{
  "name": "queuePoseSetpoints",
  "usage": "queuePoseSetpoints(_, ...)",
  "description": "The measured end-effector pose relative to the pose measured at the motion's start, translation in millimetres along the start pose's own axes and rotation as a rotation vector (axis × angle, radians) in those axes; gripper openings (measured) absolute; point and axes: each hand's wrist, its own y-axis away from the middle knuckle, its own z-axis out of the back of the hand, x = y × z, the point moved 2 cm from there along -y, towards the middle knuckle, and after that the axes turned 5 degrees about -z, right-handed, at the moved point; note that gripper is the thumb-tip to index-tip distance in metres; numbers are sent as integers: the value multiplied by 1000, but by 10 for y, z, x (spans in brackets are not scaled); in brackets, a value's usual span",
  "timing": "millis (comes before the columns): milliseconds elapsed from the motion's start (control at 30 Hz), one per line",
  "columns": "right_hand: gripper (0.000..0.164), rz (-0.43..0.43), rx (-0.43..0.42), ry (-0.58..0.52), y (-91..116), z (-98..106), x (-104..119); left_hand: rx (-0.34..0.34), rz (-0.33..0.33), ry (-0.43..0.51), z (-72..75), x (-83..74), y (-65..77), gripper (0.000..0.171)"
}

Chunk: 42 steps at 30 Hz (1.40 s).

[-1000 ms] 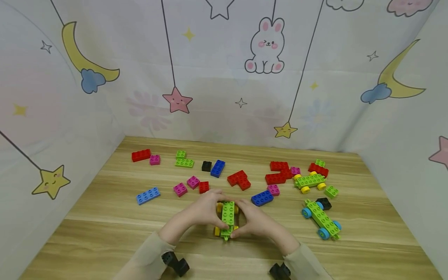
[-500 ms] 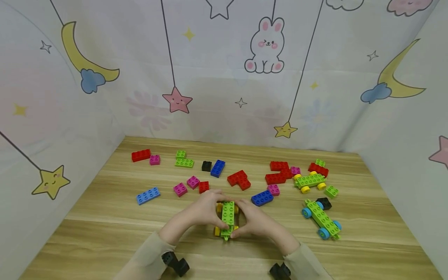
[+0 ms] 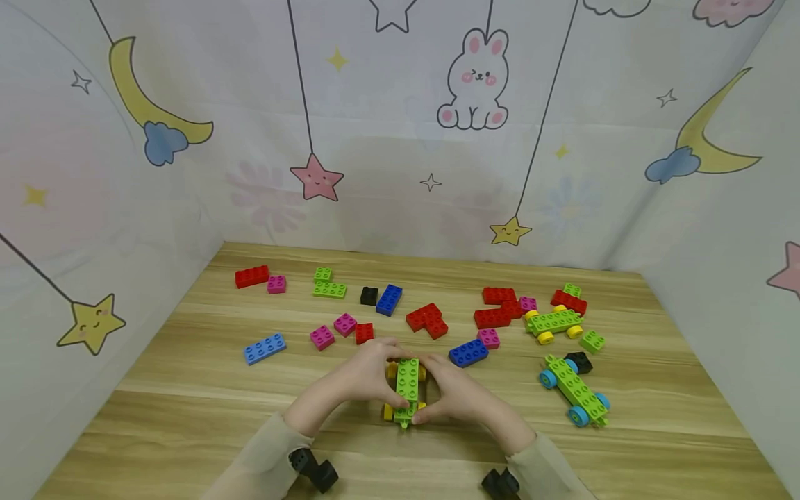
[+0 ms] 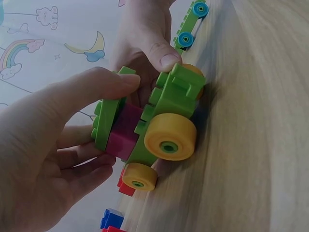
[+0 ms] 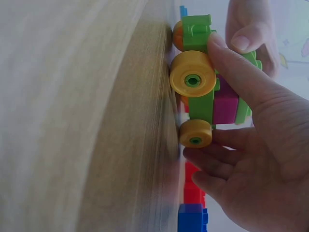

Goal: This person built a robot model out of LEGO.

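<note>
In front of me stands a toy car with a green chassis (image 4: 169, 99) and yellow wheels (image 5: 192, 75) on the table. On it sits a magenta brick (image 4: 124, 133), topped by a long green brick (image 3: 407, 382). My left hand (image 3: 370, 373) holds that green brick, thumb at its near end and fingers at its far end. My right hand (image 3: 455, 392) grips the car from the right; its thumb presses the chassis' near end and its fingers curl by the front wheel. The far fingertips are partly hidden in the head view.
To the right stand a green car base with blue wheels (image 3: 576, 392) and another with yellow wheels (image 3: 553, 323). Loose bricks lie beyond my hands, among them a dark blue brick (image 3: 468, 353), a light blue brick (image 3: 265, 348) and joined red bricks (image 3: 428, 320). Patterned cloth (image 3: 387, 208) walls the table.
</note>
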Motion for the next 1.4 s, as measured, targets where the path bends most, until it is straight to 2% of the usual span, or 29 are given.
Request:
queuePoseSetpoints(467, 97, -5, 4, -10, 0, 7, 6, 3, 20, -9, 16, -39, 1, 70)
queuePoseSetpoints(800, 98, 12, 5, -18, 1, -2, 6, 17, 31, 12, 8, 16, 24, 72)
queuePoseSetpoints(1167, 100, 24, 0, 3, 9, -4, 12, 55, -68, 12, 22, 65, 50, 80)
queuePoseSetpoints(1400, 99, 33, -15, 20, 8, -3, 19, 53, -59, 71, 110, 77, 79, 78)
